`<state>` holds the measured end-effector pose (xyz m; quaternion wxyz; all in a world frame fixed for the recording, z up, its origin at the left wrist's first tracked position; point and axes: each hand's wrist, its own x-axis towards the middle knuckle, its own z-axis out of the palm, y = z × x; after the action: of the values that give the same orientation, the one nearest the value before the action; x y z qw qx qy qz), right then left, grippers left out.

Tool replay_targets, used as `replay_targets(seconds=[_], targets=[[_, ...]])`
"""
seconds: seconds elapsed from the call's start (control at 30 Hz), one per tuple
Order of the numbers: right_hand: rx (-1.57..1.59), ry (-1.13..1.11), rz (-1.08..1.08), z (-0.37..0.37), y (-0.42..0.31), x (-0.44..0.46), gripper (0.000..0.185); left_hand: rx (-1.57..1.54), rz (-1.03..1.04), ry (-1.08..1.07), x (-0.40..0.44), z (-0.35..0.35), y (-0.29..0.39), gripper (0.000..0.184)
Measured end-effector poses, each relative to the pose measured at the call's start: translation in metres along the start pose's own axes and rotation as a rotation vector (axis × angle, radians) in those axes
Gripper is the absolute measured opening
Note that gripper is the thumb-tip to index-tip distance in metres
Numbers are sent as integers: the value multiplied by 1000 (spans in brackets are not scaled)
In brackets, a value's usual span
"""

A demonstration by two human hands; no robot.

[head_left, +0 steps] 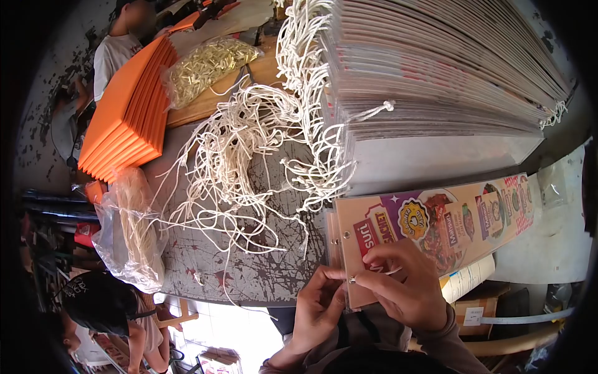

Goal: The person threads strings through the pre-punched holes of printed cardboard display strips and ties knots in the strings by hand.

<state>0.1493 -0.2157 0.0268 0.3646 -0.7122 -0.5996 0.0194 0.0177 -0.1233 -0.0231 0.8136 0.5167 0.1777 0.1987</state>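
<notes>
Sheet, printed (464, 218), lies near the table (274, 277) edge, just beside the tall stack (436, 81). Right hand (398, 283) is closed in a pinch on a short white cord (393, 271) near the corner eyelet (352, 280). Left hand (321, 306): fingers curled at the sheet's edge; grip hidden, cannot tell. Tangled cords (230, 149) lie between the stack and orange pile (131, 118).

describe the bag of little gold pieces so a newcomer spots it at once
At the scratched grey table, find the stack of orange sheets. Beside it, toward the white cords, lies a clear plastic bag full of small shiny gold pieces; the other clear bag holds pale strands.
</notes>
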Motion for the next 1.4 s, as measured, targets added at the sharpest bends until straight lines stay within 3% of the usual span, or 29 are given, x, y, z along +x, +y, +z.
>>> replay_targets(seconds=[0.33, 0.63, 0.8, 0.87, 0.93, 1.1, 1.4], targets=[[-130, -49, 0, 4, -2, 1, 26, 34, 7, 22, -1, 2, 1, 20], [-292, -64, -134, 4, -10, 3, 9, 102, -26, 30, -4, -2, -1, 19], [-334, -86, -102, 11, -15, -6, 12, 138, -55, 80, -13, -5, -10, 22], [-336, -113, -78, 9, -18, -6, 14, 222, -72, 101, -16, -4, -9, 14], [-360, -90, -74, 8, -21, -6, 17, 110, -103, 179, -22, -5, -15, 11], [-358, -77, -41, 5, -27, -13, 25, 88, -5, 186, -29, 3, -23, 12], [-111, -85, -36, -4, -20, -37, 29, 13, 35, 366, -39, 4, -22, 7]])
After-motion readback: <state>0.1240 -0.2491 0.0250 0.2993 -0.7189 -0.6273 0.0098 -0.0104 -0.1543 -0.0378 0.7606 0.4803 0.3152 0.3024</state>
